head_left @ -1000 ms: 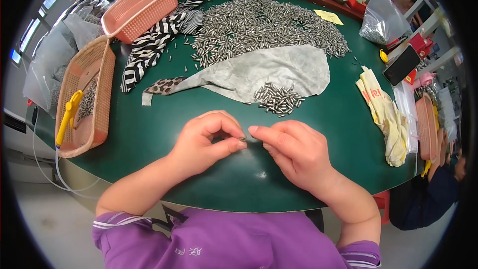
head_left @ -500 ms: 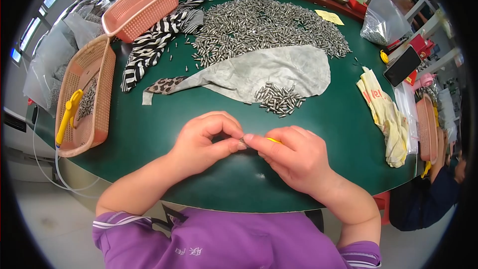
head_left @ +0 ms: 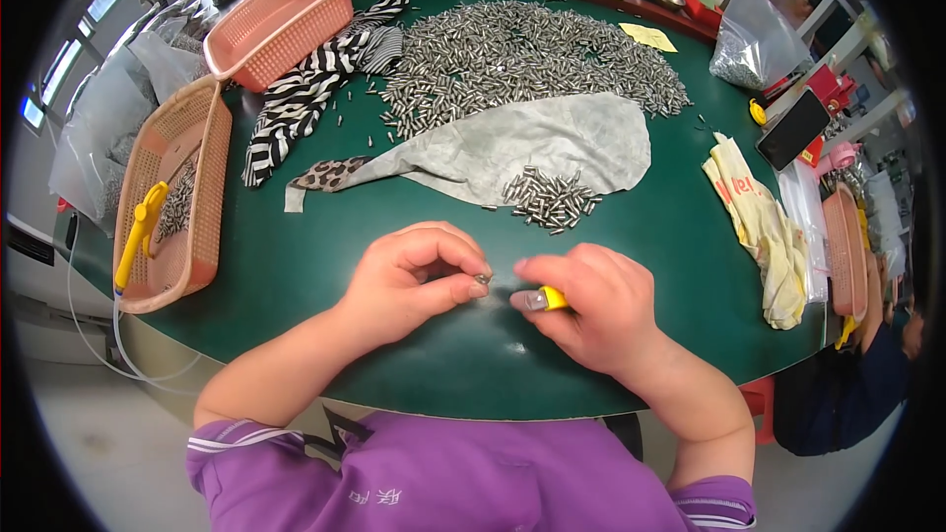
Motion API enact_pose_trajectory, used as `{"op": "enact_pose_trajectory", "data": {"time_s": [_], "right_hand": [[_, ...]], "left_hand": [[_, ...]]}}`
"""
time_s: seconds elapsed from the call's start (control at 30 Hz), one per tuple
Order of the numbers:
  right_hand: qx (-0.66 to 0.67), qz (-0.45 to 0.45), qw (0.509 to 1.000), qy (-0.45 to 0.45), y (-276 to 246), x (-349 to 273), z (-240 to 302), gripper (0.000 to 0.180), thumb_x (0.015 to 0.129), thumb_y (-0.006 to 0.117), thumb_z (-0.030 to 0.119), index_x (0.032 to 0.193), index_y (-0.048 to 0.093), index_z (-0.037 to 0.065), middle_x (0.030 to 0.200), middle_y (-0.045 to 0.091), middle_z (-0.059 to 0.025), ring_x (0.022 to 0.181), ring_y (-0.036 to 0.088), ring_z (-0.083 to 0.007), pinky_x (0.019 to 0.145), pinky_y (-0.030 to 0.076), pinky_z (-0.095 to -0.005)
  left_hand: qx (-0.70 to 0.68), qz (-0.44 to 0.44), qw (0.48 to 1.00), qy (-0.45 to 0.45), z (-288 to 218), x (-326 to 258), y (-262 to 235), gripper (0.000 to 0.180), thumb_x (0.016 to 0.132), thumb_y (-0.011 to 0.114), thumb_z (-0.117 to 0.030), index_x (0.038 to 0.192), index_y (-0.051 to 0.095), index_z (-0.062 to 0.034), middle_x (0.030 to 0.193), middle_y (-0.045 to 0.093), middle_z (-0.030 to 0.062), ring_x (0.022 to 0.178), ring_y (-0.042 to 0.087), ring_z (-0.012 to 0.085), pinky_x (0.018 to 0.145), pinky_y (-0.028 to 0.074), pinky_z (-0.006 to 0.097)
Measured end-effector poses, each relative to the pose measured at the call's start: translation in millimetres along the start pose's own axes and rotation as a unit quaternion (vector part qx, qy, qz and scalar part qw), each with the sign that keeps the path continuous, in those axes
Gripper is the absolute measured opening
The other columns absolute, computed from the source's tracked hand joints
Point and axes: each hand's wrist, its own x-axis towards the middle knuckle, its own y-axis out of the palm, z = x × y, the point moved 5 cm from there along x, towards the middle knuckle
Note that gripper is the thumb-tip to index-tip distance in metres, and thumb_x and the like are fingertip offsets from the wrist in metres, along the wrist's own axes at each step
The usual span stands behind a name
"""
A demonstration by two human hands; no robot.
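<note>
My left hand (head_left: 409, 274) pinches a small metal part (head_left: 483, 279) between thumb and fingertips. My right hand (head_left: 606, 303) is wrapped round a yellow utility knife (head_left: 555, 298), whose tip end points toward the left hand; a small gap lies between the two. Just beyond my hands a small heap of silvery metal parts (head_left: 550, 202) rests partly on a grey cloth (head_left: 581, 138) and partly on the green table (head_left: 434, 355). Behind the cloth spreads a large pile of similar metal parts (head_left: 522, 54).
At the left stand two pink baskets, one empty-looking basket (head_left: 286, 25) and one basket (head_left: 202, 227) holding parts and a yellow air gun (head_left: 141, 234). A striped cloth (head_left: 296, 103) lies beside them. Pale gloves (head_left: 759, 236) and a phone (head_left: 793, 130) are at the right.
My right hand has moved slightly right, away from the left, and its thumb has lifted, showing the utility knife's front end. The left hand keeps its pinch in nearly the same place.
</note>
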Motion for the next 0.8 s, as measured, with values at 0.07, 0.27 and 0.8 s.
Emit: {"op": "enact_pose_trajectory", "data": {"time_s": [0.07,0.27,0.8], "right_hand": [[0.011,-0.010,0.999,-0.044,2,-4,1,0.036,0.068,0.078,0.013,0.103,0.068,0.015,0.070,0.052,0.0005,0.060,0.056,-0.0172,0.051,0.044,-0.0318],[-0.024,0.001,0.996,-0.091,0,0,11,0.042,0.065,0.073,0.009,0.107,0.070,0.016,0.068,0.048,0.0023,0.057,0.053,-0.0151,0.048,0.041,-0.0297],[-0.019,-0.006,0.996,-0.087,1,1,8,0.026,0.069,0.079,0.017,0.094,0.071,0.017,0.072,0.054,0.0031,0.062,0.058,-0.0152,0.050,0.043,-0.0309]], "left_hand": [[-0.020,0.003,1.000,0.003,-1,0,1,0.014,0.084,0.072,0.006,0.095,0.068,-0.0019,0.101,0.065,0.0055,0.088,0.063,0.0100,0.072,0.053,0.022],[-0.007,0.015,1.000,0.015,-1,1,2,0.014,0.086,0.070,0.006,0.097,0.068,-0.0017,0.103,0.065,0.0064,0.088,0.064,0.0111,0.073,0.054,0.023],[0.033,-0.020,0.999,-0.004,0,5,-6,0.007,0.092,0.066,0.001,0.098,0.064,-0.0015,0.103,0.063,0.0073,0.091,0.062,0.0129,0.077,0.052,0.025]]}}
